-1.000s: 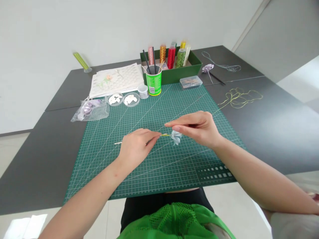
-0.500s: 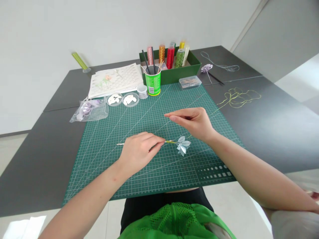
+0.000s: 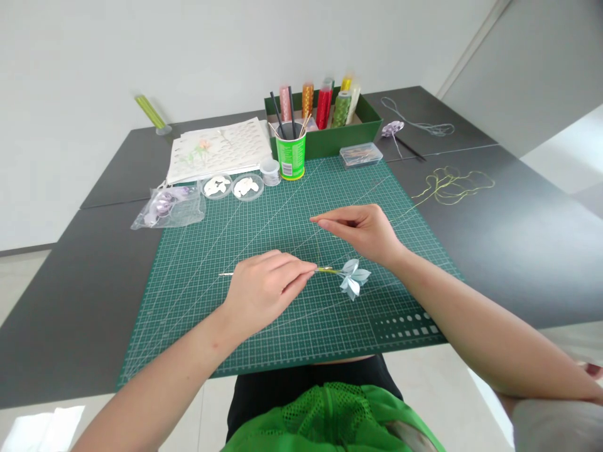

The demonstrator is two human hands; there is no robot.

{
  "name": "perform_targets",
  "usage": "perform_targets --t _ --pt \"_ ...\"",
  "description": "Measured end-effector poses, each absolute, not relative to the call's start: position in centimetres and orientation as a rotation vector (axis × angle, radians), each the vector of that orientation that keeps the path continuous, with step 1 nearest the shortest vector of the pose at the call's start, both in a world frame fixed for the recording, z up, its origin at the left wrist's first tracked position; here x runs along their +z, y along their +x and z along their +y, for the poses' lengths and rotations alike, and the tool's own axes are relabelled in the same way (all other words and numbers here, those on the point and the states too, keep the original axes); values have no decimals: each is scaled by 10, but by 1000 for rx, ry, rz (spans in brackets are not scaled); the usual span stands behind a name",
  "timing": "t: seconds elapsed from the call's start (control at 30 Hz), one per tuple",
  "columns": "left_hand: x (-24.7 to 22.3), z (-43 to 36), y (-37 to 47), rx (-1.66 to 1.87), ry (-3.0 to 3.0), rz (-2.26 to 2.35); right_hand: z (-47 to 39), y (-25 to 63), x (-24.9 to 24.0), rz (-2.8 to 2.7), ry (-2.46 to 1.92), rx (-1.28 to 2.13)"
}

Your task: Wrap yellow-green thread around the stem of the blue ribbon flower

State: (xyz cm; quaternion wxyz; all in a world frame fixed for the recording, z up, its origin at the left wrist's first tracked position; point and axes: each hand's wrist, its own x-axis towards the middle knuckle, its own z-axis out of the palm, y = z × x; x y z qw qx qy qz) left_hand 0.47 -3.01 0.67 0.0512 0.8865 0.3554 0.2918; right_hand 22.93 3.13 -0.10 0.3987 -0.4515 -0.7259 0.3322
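Observation:
My left hand (image 3: 266,289) is closed in a pinch around the stem of a pale blue artificial flower (image 3: 354,278). The bloom points right, and a thin white end of the stem shows left of the hand. Yellow-green wrapping covers the stem just beyond the fingertips. Above and to the right, my right hand (image 3: 362,229) is pinched shut on a fine yellow-green thread (image 3: 405,213). A faint length runs from the stem up to its fingertips, and the tail trails away to a loose tangle. Both hands are over a green cutting mat (image 3: 198,314).
At the back stand a green box (image 3: 325,148) of thread spools, a green cup (image 3: 291,157) of sticks and a clear plastic case (image 3: 360,156). Dishes of white petals (image 3: 247,187), a bag of purple flowers (image 3: 164,207) and paper sheets (image 3: 221,150) lie left. A purple flower (image 3: 392,129) lies right.
The blue flower has shifted slightly right and turned, its petals facing differently. My left fingertips have moved a little right. My right hand keeps its pinch and has moved slightly left.

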Motion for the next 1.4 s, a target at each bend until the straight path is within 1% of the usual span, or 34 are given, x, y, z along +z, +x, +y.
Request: perform_targets --t 0.2,0.37,0.5,0.6,0.7,0.77,0.83,0.9,0.97,1.03,1.2,1.33,1.4 --pt "9 -31 5 993 2600 1109 34 229 -4 -1875 -1171 905" --pt "14 -31 3 1123 2467 1235 38 231 -8 -1928 -1154 1019" --pt "17 -28 0 1154 2206 1343 38 232 -11 -2009 -1115 1058" --pt "18 -22 -3 1163 1952 1339 36 230 -10 -2001 -1115 1143" --pt "17 -16 -6 1153 1718 1304 36 229 -9 -1861 -1081 1354" --pt "15 -13 -8 1157 1580 1286 39 231 -8 -1641 -1053 1503" --pt "14 -12 -9 1161 1464 1268 45 235 -9 -1402 -1030 1578" --pt "12 -11 -9 1160 1370 1246 52 243 -10 -1261 -1034 1578" --pt "11 -10 -10 1163 1299 1233 61 252 -11 -1256 -1112 1531" --pt "10 -9 -10 1175 1254 1228 71 263 -11 -1369 -1263 1393" --pt "8 -8 -11 1200 1204 1202 89 295 -6 -1675 -1621 816" --pt "9 -8 -11 1213 1162 1192 97 324 2 -1530 -1947 384" --pt "10 -8 -11 1226 1132 1185 99 340 3 -1395 -2029 255"
